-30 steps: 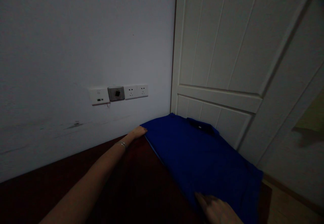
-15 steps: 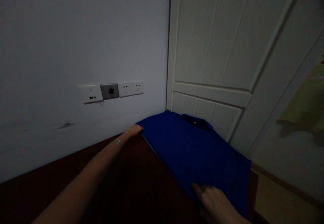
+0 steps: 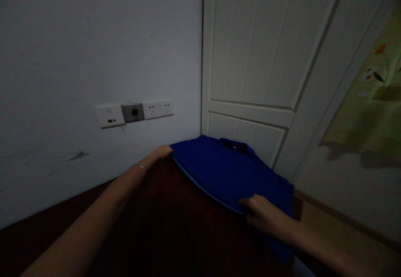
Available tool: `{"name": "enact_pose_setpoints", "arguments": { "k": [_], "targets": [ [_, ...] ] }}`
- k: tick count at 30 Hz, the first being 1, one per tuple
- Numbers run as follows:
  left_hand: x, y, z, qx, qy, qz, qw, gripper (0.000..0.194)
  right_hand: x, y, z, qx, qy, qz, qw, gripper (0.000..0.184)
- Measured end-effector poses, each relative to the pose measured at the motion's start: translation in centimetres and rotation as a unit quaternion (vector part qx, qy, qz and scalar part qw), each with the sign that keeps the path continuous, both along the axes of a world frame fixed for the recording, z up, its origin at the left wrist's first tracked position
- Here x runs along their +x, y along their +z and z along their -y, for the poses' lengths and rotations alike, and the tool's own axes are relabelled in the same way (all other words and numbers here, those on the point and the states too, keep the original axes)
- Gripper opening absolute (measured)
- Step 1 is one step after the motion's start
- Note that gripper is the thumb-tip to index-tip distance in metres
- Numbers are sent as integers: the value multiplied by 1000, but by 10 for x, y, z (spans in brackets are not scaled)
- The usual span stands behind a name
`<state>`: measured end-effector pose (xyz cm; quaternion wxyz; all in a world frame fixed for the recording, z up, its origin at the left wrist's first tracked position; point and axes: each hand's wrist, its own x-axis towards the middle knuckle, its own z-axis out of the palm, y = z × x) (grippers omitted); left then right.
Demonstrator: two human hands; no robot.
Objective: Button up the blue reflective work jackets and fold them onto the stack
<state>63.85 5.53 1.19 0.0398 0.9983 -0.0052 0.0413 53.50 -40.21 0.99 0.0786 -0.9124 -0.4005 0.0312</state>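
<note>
A blue collared shirt lies spread over a dark red-brown surface, its collar toward the white panelled door. My left hand, with a bracelet at the wrist, is closed on the shirt's far left corner beside the wall. My right hand pinches the near edge, where a lighter blue strip shows along the border. Between the two hands that edge curves in a shallow sag. Part of the shirt hangs below my right forearm and is dim there.
The white wall on the left carries a row of sockets and switch plates. At the back stands the white panelled door. A yellow patterned cloth hangs at the right, above a pale floor.
My right hand has moved up and away from me, bringing the shirt's near edge with it. My left hand keeps its corner, slightly higher. The view has turned a little right.
</note>
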Motion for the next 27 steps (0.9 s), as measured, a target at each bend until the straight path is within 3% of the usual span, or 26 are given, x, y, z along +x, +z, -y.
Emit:
{"name": "enact_pose_setpoints", "arguments": {
  "k": [3,7,11,14,18,21,24,27],
  "targets": [
    [4,36,-2,33,-41,-6,999,19,29,43,11,34,-12,-26,999,35],
    [6,97,-5,91,-46,17,995,19,64,119,21,58,-11,-89,994,30],
    [-10,167,-3,212,-50,67,974,22,81,187,23,42,-66,-20,997,27],
    [-31,207,-1,296,-51,88,950,24,83,220,19,36,-96,30,994,25],
    [-66,239,-9,356,-4,109,928,30,83,245,6,52,-117,69,989,29],
    [-106,267,-39,367,28,144,919,33,71,270,-22,85,-141,88,982,35],
    [-170,295,-97,381,67,174,906,34,28,302,-77,93,-164,133,973,45],
    [-246,293,-175,376,88,180,905,34,-40,313,-150,73,-176,182,965,59]
  ]
}}
